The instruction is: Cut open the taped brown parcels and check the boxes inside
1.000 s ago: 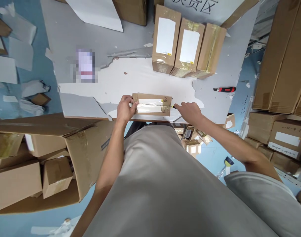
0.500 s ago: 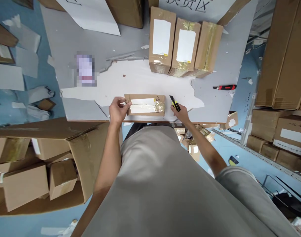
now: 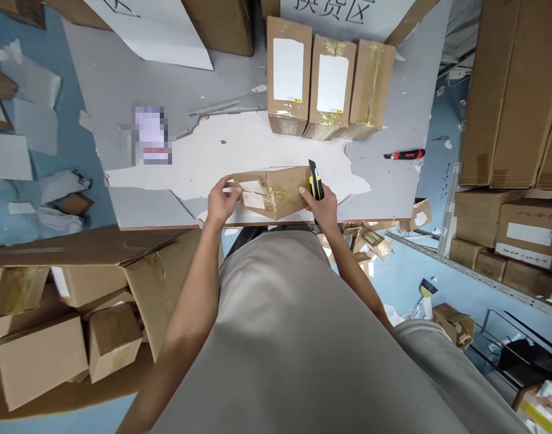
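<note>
A small taped cardboard box (image 3: 289,187) with a white label sits tilted near the front edge of the table, its taped end turned up. My left hand (image 3: 224,199) grips its left end, thumb on the label side and fingers behind. In my right hand (image 3: 323,202) is a yellow and black box cutter (image 3: 315,181), its blade pointing away from me. The thumb of that hand presses on the box's right end while the fingers stay round the cutter.
Three taped boxes (image 3: 289,69) stand at the back of the table (image 3: 221,144). A red and black box cutter (image 3: 406,155) lies on the right. At lower left is a large open carton (image 3: 162,283) of boxes; shelving with cartons (image 3: 529,235) is on the right.
The small box has been tipped so its taped end shows. My right hand has moved left onto it with the cutter. The whole view has shifted slightly.
</note>
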`<action>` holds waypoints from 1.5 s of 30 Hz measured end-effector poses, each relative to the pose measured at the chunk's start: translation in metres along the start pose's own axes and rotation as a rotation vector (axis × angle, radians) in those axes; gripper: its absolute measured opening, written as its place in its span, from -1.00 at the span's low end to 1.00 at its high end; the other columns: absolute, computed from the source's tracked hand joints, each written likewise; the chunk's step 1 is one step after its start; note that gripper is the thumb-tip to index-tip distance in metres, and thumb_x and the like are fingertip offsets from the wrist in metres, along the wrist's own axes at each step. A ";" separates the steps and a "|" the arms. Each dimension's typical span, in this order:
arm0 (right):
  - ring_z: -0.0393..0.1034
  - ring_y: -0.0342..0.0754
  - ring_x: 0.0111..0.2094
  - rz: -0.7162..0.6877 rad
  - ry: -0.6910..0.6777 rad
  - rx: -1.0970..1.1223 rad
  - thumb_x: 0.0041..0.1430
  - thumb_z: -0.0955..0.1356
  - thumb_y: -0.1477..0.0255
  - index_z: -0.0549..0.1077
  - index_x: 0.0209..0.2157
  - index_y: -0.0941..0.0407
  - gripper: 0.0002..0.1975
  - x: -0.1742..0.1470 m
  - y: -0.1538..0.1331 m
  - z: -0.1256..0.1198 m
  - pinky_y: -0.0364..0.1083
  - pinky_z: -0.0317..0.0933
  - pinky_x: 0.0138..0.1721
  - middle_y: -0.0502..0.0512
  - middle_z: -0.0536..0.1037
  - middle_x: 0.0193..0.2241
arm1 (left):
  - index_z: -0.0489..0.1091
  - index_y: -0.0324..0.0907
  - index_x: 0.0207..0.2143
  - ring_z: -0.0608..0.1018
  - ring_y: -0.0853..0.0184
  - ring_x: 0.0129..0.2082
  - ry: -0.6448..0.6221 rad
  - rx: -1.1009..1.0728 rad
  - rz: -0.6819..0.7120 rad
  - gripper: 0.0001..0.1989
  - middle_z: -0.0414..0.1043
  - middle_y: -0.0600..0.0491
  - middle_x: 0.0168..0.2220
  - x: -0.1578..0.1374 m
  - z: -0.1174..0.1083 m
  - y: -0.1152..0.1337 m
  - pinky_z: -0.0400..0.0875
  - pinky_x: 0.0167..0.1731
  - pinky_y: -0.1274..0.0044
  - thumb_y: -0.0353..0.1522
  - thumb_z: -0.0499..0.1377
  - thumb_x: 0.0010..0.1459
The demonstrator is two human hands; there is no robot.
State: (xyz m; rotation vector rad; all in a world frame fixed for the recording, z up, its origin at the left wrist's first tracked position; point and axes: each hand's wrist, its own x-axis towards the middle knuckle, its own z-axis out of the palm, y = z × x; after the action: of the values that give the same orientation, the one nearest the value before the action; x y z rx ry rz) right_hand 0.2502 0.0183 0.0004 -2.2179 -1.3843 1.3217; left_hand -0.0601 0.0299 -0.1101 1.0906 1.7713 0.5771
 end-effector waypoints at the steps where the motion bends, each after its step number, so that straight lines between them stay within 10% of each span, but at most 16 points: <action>1: 0.67 0.12 -0.10 -0.027 0.060 -0.092 0.55 0.37 -0.03 0.57 0.21 0.09 -0.47 -0.004 -0.006 -0.004 0.00 0.55 -0.06 0.19 0.69 -0.14 | 0.44 -0.22 0.33 0.74 0.17 -0.11 -0.047 0.001 -0.022 -0.29 0.65 -0.21 0.10 0.002 0.007 -0.001 0.72 -0.06 0.32 -0.06 0.34 0.23; 9: 0.57 0.20 0.23 -0.126 0.243 -0.335 0.61 0.32 0.06 0.51 0.39 0.11 -0.43 -0.017 -0.031 0.004 0.11 0.46 0.26 0.37 0.63 0.19 | 0.42 -0.06 0.43 0.50 0.03 0.46 -0.029 0.063 0.273 -0.35 0.41 -0.20 0.47 -0.018 -0.002 0.053 0.59 0.33 0.21 -0.19 0.29 0.33; 16: 0.55 0.21 0.25 -0.130 0.264 -0.427 0.64 0.27 0.06 0.47 0.44 0.12 -0.41 -0.022 -0.042 0.019 0.10 0.49 0.21 0.40 0.58 0.22 | 0.69 -0.13 0.04 0.67 0.11 0.15 -0.176 -0.045 0.374 -0.68 0.66 -0.06 0.10 -0.041 -0.039 0.120 0.70 0.20 0.24 -0.36 0.22 0.32; 31: 0.62 0.22 0.20 -0.294 -0.227 -0.688 0.72 0.09 0.30 0.00 0.71 -0.03 -0.35 -0.107 -0.120 0.050 0.04 0.52 0.12 0.24 0.65 0.31 | 0.67 -0.20 -0.20 0.76 0.11 -0.03 -0.231 -0.171 0.253 -0.69 0.74 -0.06 -0.15 -0.002 -0.080 0.069 0.69 0.19 0.21 -0.15 0.53 0.21; 45: 0.70 0.20 0.08 -0.091 -0.208 -0.912 0.67 0.15 0.49 0.06 0.71 -0.01 -0.31 -0.119 -0.180 0.087 0.11 0.53 0.15 0.30 0.72 0.18 | 0.66 -0.15 -0.33 0.77 0.14 -0.13 -0.291 -0.281 0.274 -0.83 0.76 -0.02 -0.21 0.010 -0.077 0.064 0.73 0.04 0.31 -0.30 0.55 0.12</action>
State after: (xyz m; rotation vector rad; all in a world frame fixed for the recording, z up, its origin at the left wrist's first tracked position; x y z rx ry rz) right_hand 0.0544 -0.0038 0.1236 -2.4848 -2.5139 1.0070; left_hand -0.1039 0.0757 -0.0318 1.1601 1.2576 0.7655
